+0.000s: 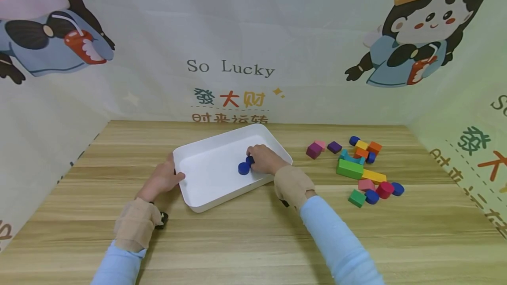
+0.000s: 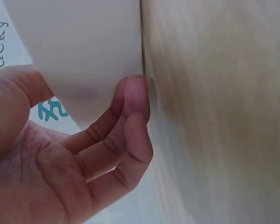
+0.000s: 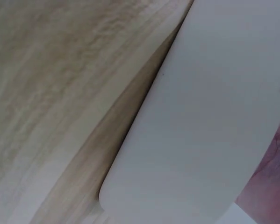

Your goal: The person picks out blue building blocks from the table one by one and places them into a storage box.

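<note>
A white tray (image 1: 214,162) stands on the wooden table, turned at a slant. My left hand (image 1: 163,178) grips its left end, thumb over the rim and fingers curled against the outer wall (image 2: 97,56). Inside the tray, near its right end, my right hand (image 1: 266,159) pinches a dark blue round block (image 1: 249,160) at the fingertips. Another blue round block (image 1: 243,168) lies on the tray floor right beside it. From the right wrist, the tray's side wall (image 3: 196,121) hides most of that hand.
Right of the tray lies a loose group of coloured blocks, among them a long green block (image 1: 349,169), a red cylinder (image 1: 385,190) and a purple block (image 1: 314,151). A printed cloth (image 1: 229,25) hangs behind the table (image 1: 222,245) and at its sides.
</note>
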The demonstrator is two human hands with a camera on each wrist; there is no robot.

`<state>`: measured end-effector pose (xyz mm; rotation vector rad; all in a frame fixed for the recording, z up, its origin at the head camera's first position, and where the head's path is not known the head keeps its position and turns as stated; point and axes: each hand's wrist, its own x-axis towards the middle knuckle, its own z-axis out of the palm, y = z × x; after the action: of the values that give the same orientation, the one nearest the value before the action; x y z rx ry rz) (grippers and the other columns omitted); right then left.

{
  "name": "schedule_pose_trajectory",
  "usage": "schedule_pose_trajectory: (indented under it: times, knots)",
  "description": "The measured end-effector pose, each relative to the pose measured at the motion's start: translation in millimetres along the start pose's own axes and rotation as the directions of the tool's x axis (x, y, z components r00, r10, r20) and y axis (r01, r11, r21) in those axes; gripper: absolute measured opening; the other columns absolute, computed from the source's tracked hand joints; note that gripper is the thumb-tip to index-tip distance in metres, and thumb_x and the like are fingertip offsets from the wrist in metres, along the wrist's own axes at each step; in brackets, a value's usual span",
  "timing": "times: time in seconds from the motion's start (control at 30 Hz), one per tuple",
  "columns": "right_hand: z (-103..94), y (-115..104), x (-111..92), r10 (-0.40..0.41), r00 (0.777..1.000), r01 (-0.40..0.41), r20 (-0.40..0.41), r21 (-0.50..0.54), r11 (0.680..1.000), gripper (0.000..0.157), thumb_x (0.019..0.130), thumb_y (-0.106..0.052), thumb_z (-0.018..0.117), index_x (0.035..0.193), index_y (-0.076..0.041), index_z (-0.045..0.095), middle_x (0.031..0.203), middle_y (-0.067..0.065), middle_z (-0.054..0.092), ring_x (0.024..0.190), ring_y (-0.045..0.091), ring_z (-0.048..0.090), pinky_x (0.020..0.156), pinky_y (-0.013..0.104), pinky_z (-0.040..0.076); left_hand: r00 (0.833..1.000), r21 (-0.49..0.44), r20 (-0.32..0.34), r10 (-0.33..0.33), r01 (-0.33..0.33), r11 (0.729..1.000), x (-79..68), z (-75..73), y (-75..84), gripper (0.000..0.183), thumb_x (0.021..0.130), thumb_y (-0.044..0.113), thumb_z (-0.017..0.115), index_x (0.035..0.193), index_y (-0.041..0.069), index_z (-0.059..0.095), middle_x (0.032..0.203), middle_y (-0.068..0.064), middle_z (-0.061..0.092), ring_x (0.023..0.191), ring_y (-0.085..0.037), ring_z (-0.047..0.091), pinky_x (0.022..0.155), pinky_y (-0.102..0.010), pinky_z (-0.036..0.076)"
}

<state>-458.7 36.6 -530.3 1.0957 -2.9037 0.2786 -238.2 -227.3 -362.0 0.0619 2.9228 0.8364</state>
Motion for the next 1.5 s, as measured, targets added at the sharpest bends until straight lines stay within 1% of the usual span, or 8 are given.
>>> schedule_pose_trajectory:
  times: [0.07,0.23,0.3,0.37,0.57,0.9,1.2,1.5]
  knots:
    - [-25.7,-19,-15,0.009,1.0,-0.01,0.023,0.025,1.0,0.034,0.073,-0.019,0.067,0.105,-0.012,0.058,0.094,0.001,0.059,0.085,0.013,0.053,0.076,0.028,0.043,1.0,-0.004,0.002,-0.005,0.005,1.0,0.0,0.4,-0.2,0.062,0.083,0.005,0.05,0.125,-0.023,0.014,0.085,-0.031,0.054,0.066,-0.028,0.052,0.058,-0.031,0.041]
    - [-123.3,-96,-69,0.112,0.984,-0.125,0.135,0.093,0.988,0.036,0.078,-0.011,0.064,0.112,-0.002,0.056,0.104,0.012,0.059,0.097,0.02,0.053,0.086,0.03,0.042,1.0,-0.005,0.004,-0.012,0.012,1.0,-0.5,1.0,-0.4,0.061,0.083,0.005,0.05,0.125,-0.022,0.014,0.086,-0.031,0.054,0.066,-0.027,0.052,0.058,-0.03,0.041]
    - [-147.9,-117,-84,0.14,0.978,-0.155,0.155,0.093,0.984,0.037,0.081,-0.01,0.062,0.114,0.002,0.053,0.107,0.015,0.057,0.1,0.023,0.052,0.089,0.031,0.041,1.0,-0.003,0.002,-0.006,0.006,1.0,-0.9,0.8,-0.4,0.061,0.083,0.005,0.05,0.124,-0.022,0.015,0.085,-0.031,0.054,0.066,-0.028,0.052,0.057,-0.03,0.041]
    - [-159.4,-126,-93,0.138,0.979,-0.153,0.149,0.099,0.983,0.038,0.081,-0.012,0.062,0.114,0.003,0.052,0.106,0.016,0.057,0.099,0.023,0.052,0.089,0.031,0.041,1.0,-0.006,0.001,0.0,0.0,1.0,-1.4,0.8,-0.4,0.06,0.083,0.005,0.05,0.123,-0.023,0.016,0.084,-0.031,0.054,0.065,-0.028,0.052,0.056,-0.03,0.041]
    - [-166.7,-126,-100,0.135,0.982,-0.154,0.128,0.147,0.977,0.039,0.083,-0.018,0.061,0.116,0.002,0.052,0.106,0.015,0.056,0.099,0.024,0.053,0.087,0.032,0.041,1.0,-0.002,0.0,-0.002,0.002,1.0,-2.0,1.3,-1.8,0.059,0.083,0.005,0.05,0.122,-0.022,0.016,0.085,-0.031,0.054,0.067,-0.029,0.052,0.057,-0.03,0.041]
    - [-176.0,-105,-120,0.119,0.993,-0.116,0.0,0.228,0.967,0.035,0.086,-0.017,0.057,0.112,0.005,0.053,0.106,0.019,0.057,0.097,0.028,0.054,0.085,0.036,0.044,1.0,0.011,0.005,-0.006,0.006,1.0,-0.2,4.0,-3.8,0.06,0.082,0.007,0.05,0.123,-0.021,0.017,0.082,-0.028,0.055,0.066,-0.027,0.051,0.057,-0.03,0.04]
    - [-191.8,-83,-148,0.197,0.977,-0.167,-0.076,0.297,0.94,0.031,0.086,-0.014,0.057,0.109,0.006,0.056,0.106,0.019,0.058,0.098,0.03,0.055,0.084,0.037,0.045,1.0,-0.018,0.012,-0.006,0.006,1.0,-0.5,2.3,-2.5,0.06,0.084,0.005,0.049,0.125,-0.021,0.015,0.083,-0.029,0.055,0.064,-0.026,0.053,0.058,-0.031,0.042]
    - [-197.2,-68,-175,0.252,0.96,-0.2,-0.119,0.338,0.92,0.031,0.085,-0.012,0.057,0.109,0.008,0.056,0.106,0.021,0.058,0.096,0.031,0.055,0.083,0.04,0.046,1.0,0.005,0.013,-0.011,0.011,1.0,0.6,1.2,-2.1,0.06,0.084,0.007,0.049,0.126,-0.02,0.014,0.093,-0.033,0.052,0.075,-0.033,0.05,0.07,-0.04,0.042]
